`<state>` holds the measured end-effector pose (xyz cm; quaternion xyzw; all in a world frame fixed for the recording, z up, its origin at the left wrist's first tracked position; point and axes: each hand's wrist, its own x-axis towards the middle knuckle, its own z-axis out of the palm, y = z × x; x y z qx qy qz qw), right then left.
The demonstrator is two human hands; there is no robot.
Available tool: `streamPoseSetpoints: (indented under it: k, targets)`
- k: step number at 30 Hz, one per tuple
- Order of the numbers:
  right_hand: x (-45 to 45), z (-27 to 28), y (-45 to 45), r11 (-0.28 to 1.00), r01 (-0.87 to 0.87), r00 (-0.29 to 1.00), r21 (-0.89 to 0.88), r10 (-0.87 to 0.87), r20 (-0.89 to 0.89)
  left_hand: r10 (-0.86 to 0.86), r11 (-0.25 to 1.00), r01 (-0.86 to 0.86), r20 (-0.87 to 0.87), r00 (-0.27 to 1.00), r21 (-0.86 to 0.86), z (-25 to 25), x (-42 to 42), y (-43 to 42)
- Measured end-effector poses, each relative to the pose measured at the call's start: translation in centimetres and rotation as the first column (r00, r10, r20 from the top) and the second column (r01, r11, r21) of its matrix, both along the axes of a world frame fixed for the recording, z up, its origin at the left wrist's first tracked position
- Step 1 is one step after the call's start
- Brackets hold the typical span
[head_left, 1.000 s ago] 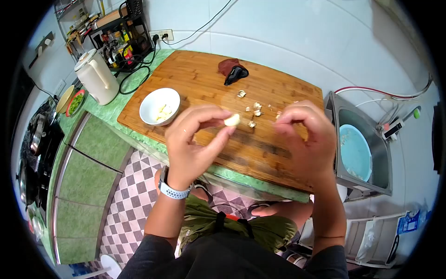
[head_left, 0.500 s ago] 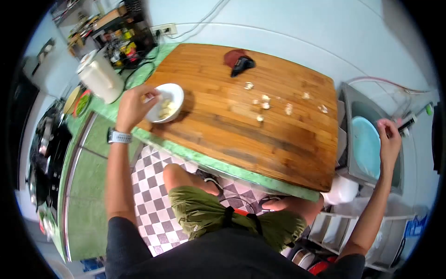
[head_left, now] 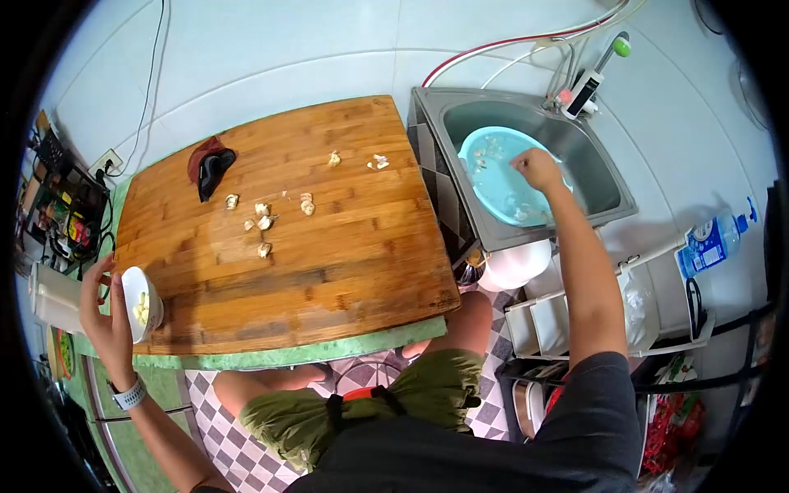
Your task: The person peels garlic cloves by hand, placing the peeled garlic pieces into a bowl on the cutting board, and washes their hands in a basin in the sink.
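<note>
My left hand point(head_left: 105, 316) is beside a white bowl point(head_left: 154, 322) at the left edge of the board, its fingers apart and nothing seen between them. Pale peeled garlic cloves point(head_left: 142, 308) lie inside the bowl. Over a light blue basin point(head_left: 498, 193) in the sink, my right hand point(head_left: 540, 170) is closed with the fingertips together; whatever they pinch, if anything, is hidden. Bits of pale skin lie in the basin. Garlic pieces and skins point(head_left: 262, 215) are scattered across the wooden board point(head_left: 345, 271).
A dark red and black cloth-like item point(head_left: 212, 168) rests at the board's back left. The metal sink point(head_left: 596, 185) adjoins the board on the right. Beyond it stand a faucet point(head_left: 582, 90), a blue soap bottle point(head_left: 708, 242) and a white rack point(head_left: 538, 329).
The view has swung right towards the sink. My right hand has moved from the basin's right side to over its middle. My left hand has gone from above the bowl to its side.
</note>
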<state>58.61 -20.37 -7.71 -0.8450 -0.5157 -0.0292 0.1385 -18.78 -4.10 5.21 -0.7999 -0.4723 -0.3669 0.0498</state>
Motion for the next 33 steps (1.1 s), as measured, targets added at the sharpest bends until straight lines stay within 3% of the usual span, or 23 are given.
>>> streamPoseSetpoints:
  k: [1,3,4,7,11,13,15,18,19,21,22,23,25,26,28,29,31,32,33]
  targets:
    - [0.5,-0.5,0.0,1.0,0.001,1.0,-0.003,-0.001,0.0,-0.018,0.999,0.017,0.022,1.0,0.031,0.2,0.6,-0.1]
    - [1.4,-1.4,0.3,0.939,-0.025,1.0,-0.344,0.018,-0.022,-0.03,0.999,0.029,0.022,0.999,0.037,0.7,1.8,-0.5]
    - [2.0,-1.5,0.5,0.985,-0.013,1.0,-0.17,0.011,-0.014,-0.049,0.997,0.049,-0.003,0.999,0.063,1.0,2.4,-0.8]
    - [1.6,0.6,-0.1,0.975,-0.079,0.997,-0.206,0.073,-0.037,-0.067,0.993,0.071,-0.041,0.997,0.09,1.7,3.3,-1.3]
    - [1.3,3.2,-1.0,0.998,0.06,0.996,-0.007,-0.061,-0.07,-0.081,0.99,0.087,-0.056,0.995,0.115,1.9,4.0,-0.9]
    - [2.2,2.9,-1.3,1.0,0.017,0.992,0.016,-0.015,-0.126,-0.106,0.987,0.11,-0.045,0.993,0.117,1.9,4.5,-0.5]
    - [2.6,2.6,-1.3,0.99,0.122,0.947,0.065,-0.096,-0.306,-0.095,0.99,0.096,-0.013,0.995,0.105,1.9,5.3,-0.6]
    - [1.5,0.9,-0.9,0.983,0.074,0.979,0.166,-0.04,-0.198,-0.147,0.986,0.14,0.063,0.987,0.094,1.8,6.9,-0.1]
    - [1.8,-0.4,-0.9,1.0,0.003,0.998,-0.027,-0.005,-0.063,-0.182,0.98,0.171,0.113,0.977,0.105,1.7,7.6,0.1]
    - [3.3,-2.7,-0.8,0.912,-0.053,0.971,-0.406,0.142,0.191,-0.187,0.979,0.173,0.137,0.973,0.107,2.8,9.8,-0.7]
    - [2.6,-1.6,-0.2,0.94,0.102,0.995,-0.326,-0.092,0.046,-0.204,0.976,0.189,0.146,0.968,0.108,3.1,10.5,-0.8]
    - [1.4,-0.4,-0.2,0.993,0.113,0.992,-0.047,-0.109,0.067,-0.237,0.969,0.22,0.164,0.958,0.113,3.3,11.2,-0.7]
    - [2.5,0.9,0.4,0.987,0.143,0.987,0.076,-0.148,0.065,-0.252,0.966,0.239,0.152,0.956,0.099,3.6,12.0,-0.2]
    - [2.7,1.5,0.2,0.99,0.122,0.99,0.073,-0.127,0.065,-0.233,0.971,0.224,0.133,0.963,0.081,3.8,12.4,-0.2]
    - [2.6,3.3,-0.2,0.951,-0.254,0.956,0.174,0.22,0.195,-0.288,0.957,0.284,0.104,0.952,0.058,3.6,12.9,0.8]
    - [2.3,4.1,0.1,0.948,-0.266,0.953,0.175,0.231,0.197,-0.358,0.934,0.356,0.076,0.931,0.037,3.4,13.2,1.4]
    - [0.1,6.3,0.7,0.958,-0.067,0.935,0.279,0.158,-0.318,-0.372,0.928,0.372,0.079,0.925,0.007,2.7,14.1,2.9]
    - [-3.7,9.0,0.9,0.95,0.169,0.79,0.261,0.028,-0.612,-0.395,0.917,0.397,0.079,0.915,-0.021,2.3,14.7,3.6]
    - [-3.5,8.9,1.0,0.952,0.161,0.793,0.261,0.033,-0.608,-0.388,0.92,0.391,0.084,0.918,-0.02,1.7,15.3,4.4]
